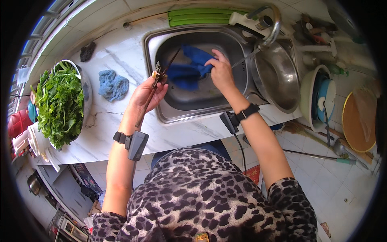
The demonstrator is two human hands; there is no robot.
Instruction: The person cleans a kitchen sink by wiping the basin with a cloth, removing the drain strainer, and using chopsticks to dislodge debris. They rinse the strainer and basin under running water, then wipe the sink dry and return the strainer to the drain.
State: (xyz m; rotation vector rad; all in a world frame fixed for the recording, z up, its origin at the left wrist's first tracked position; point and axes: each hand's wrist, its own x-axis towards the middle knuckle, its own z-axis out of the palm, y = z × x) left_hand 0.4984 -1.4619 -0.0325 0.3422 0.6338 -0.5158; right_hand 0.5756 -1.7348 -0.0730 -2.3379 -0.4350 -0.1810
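Note:
My left hand (146, 92) is over the near left part of the stainless steel sink (208, 101). It grips a few slender dark sticks (145, 109) that look like chopsticks, crossing at different angles. Among them is a dark, speckled narrow piece (157, 71), too small to identify. My right hand (222, 74) is inside the basin, its fingers pinching a dark blue cloth (184, 75). The cloth hangs in folds and looks partly blurred. From the curved faucet (276, 22), a thin stream of water (243, 59) runs down near my right hand.
A metal basin (278, 81) leans at the sink's right. Leafy greens (60, 103) heap in a bowl at the left. A light blue rag (113, 85) and dark scouring pad (87, 52) lie on the marble-patterned counter (133, 65). Nested basins (308, 99) stand far right.

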